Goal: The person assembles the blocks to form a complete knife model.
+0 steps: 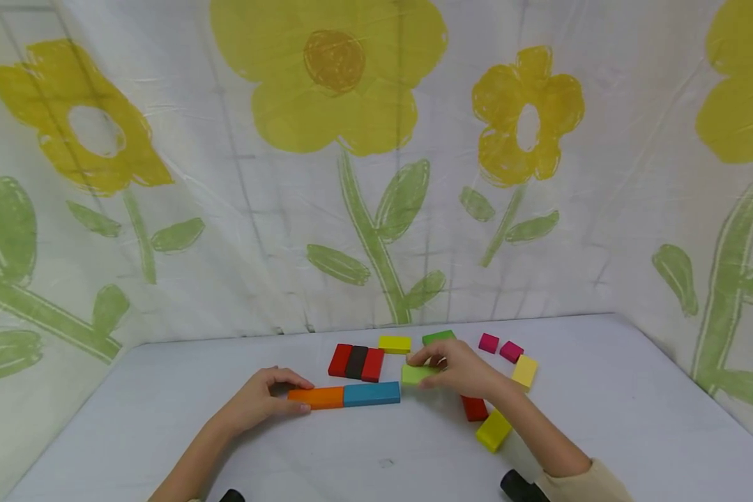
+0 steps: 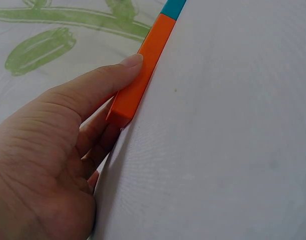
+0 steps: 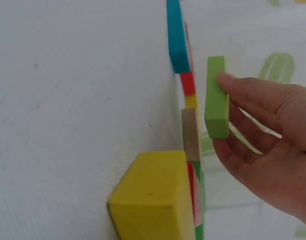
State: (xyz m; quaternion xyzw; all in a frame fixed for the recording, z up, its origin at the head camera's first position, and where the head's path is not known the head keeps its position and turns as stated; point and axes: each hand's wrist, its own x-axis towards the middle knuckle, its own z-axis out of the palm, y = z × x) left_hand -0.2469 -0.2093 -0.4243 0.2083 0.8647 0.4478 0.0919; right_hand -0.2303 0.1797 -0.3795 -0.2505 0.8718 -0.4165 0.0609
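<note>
My left hand [image 1: 265,400] pinches the outer end of an orange block [image 1: 320,398], thumb on the near side and fingers on the far side. A blue block [image 1: 371,394] lies end to end with the orange one, forming a straight row. In my right hand [image 1: 459,366] a light green block [image 1: 417,375] is pinched between thumb and fingers, just past the blue block's right end. The right wrist view shows this light green block [image 3: 217,100] raised off the table, apart from the blue block [image 3: 178,42].
Behind the row lie two red blocks with a black block [image 1: 356,362] between them, and a yellow block [image 1: 394,344]. A green block [image 1: 438,337], two magenta cubes [image 1: 488,342], a pale yellow block [image 1: 524,371], a red block [image 1: 474,408] and a yellow block [image 1: 493,430] surround my right hand.
</note>
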